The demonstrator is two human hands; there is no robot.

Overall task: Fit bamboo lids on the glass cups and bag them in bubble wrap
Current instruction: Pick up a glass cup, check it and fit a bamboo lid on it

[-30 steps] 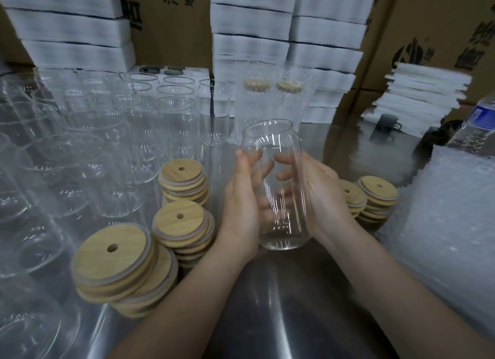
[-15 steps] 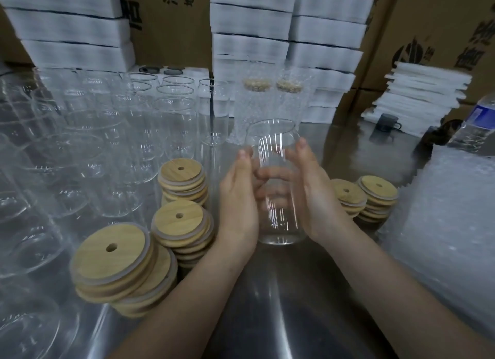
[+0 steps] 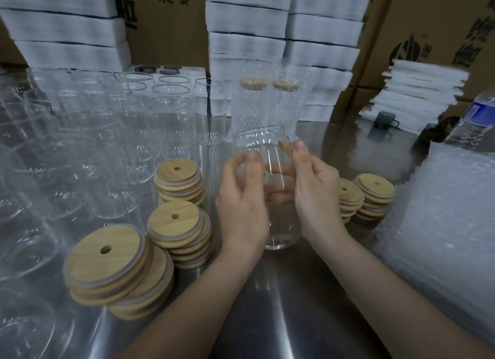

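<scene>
I hold the glass cup [image 3: 263, 141] mouth-up for lidding.
My left hand [image 3: 242, 208] and right hand [image 3: 314, 198] wrap it; bamboo lids [image 3: 174, 220] at nine o'clock.

One left hand [image 3: 242, 206], one right hand [image 3: 316, 195] — one glass cup [image 3: 284, 230] between them, two bubble-wrapped cups [image 3: 251, 106], one water bottle [image 3: 476, 117].
</scene>
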